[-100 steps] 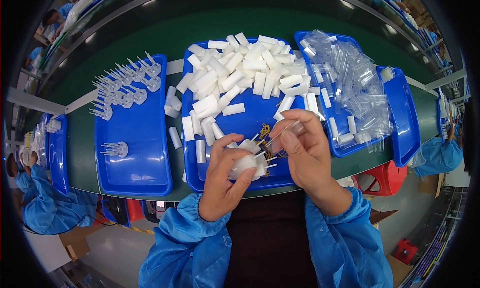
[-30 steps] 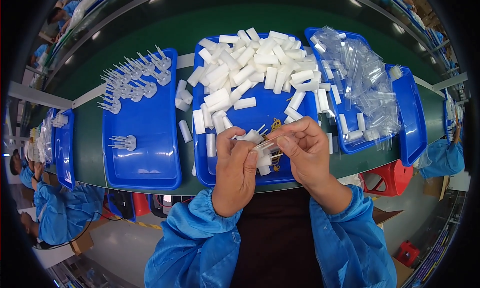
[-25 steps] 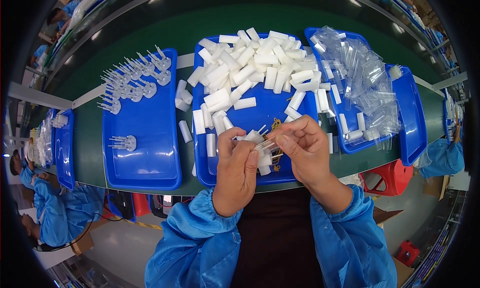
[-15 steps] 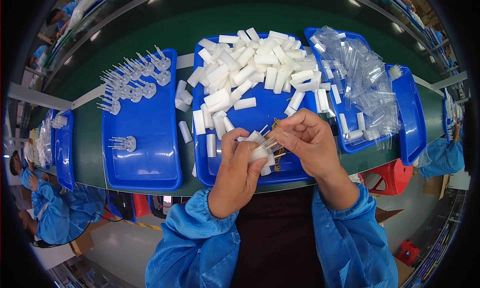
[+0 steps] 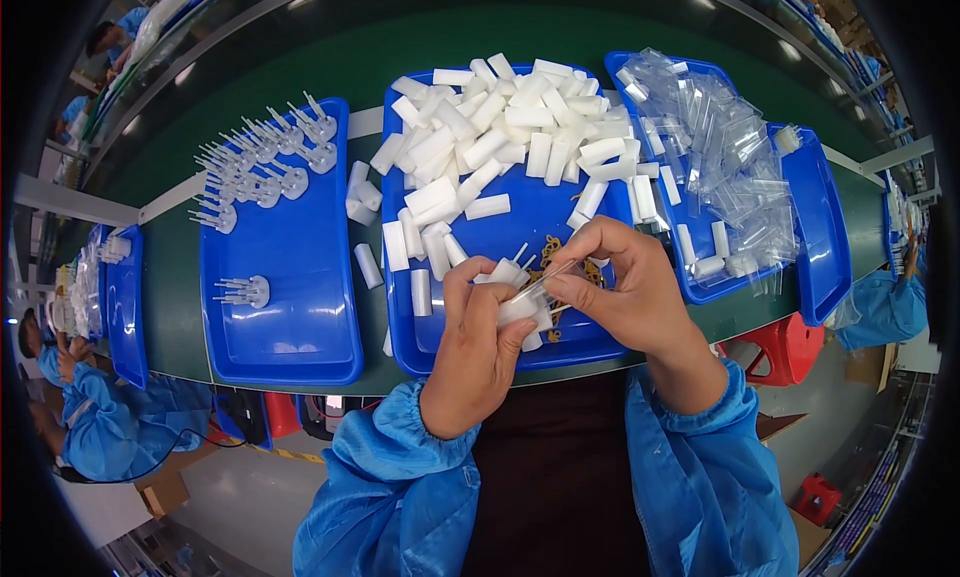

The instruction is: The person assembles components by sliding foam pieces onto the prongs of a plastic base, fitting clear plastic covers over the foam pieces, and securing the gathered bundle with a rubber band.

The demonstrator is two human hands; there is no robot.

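My left hand [image 5: 468, 352] is closed round a white foam block [image 5: 516, 309], held low over the front of the middle blue tray [image 5: 550, 209]. Thin pale prongs stick out beside the block, and their base is partly covered by my fingers. With thumb and forefinger, my right hand [image 5: 635, 302] pinches a clear plastic sleeve [image 5: 541, 286] against the block's right end. How far the sleeve goes over the block I cannot tell. Yellow rubber bands [image 5: 552, 247] lie in the tray just behind my fingers. A large heap of white foam blocks [image 5: 490, 127] fills the tray's far part.
A blue tray [image 5: 280, 347] on the left holds several white pronged discs [image 5: 290, 182]. At the right, another tray [image 5: 715, 290] carries a pile of clear plastic sleeves [image 5: 715, 137]. Loose foam blocks [image 5: 368, 265] lie between trays. Co-workers in blue sleeves sit at both sides.
My right hand has shifted slightly, its fingers tilting the clear sleeve closer along the block. My left hand keeps nearly the same place and grip.
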